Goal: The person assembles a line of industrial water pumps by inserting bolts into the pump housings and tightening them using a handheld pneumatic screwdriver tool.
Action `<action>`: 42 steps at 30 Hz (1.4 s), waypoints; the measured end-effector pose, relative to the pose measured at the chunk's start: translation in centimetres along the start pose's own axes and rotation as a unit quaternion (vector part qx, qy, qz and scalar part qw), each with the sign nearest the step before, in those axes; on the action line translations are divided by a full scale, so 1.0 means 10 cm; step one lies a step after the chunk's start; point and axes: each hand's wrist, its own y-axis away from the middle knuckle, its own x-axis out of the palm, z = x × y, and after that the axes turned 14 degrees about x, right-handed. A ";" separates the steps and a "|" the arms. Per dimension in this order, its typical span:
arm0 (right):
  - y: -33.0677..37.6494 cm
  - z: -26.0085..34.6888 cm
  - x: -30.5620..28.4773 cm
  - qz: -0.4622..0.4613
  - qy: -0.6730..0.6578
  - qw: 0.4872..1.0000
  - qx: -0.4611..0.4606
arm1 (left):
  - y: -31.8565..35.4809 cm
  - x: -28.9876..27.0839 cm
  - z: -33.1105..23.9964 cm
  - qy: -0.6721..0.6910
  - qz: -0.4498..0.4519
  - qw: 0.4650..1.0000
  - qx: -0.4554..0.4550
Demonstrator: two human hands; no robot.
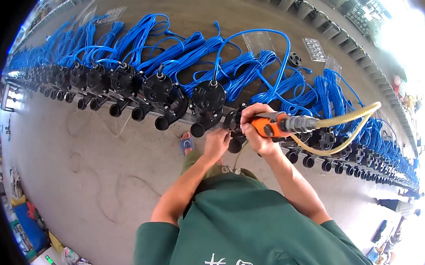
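Observation:
My right hand is wrapped around an orange air-powered driver, held almost level with its front end toward a black pump-like unit. A yellow hose loops off the driver's metal rear. Left of it, my left hand is closed, its fingertips against the lower side of the same unit by a round black outlet. Whatever those fingers pinch is too small to make out, and the driver's tip is hidden behind my right hand. Another black pump unit with a blue cable stands just left.
A long row of similar black units runs along a rail to both sides. Bundled blue cables lie behind them. Clear plastic trays and a black disc rest beyond, with grey bins farther off.

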 end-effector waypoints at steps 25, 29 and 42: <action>1.03 2.18 -1.19 -0.478 0.266 0.827 -0.127 | -3.02 0.28 0.05 0.115 0.713 0.606 0.332; 1.01 1.89 -0.98 -0.544 0.249 0.800 -0.044 | -2.85 0.89 0.22 0.284 0.669 0.538 0.427; -0.12 0.71 -0.32 -0.562 0.064 0.821 0.083 | -2.80 1.04 0.31 0.280 0.702 0.445 0.480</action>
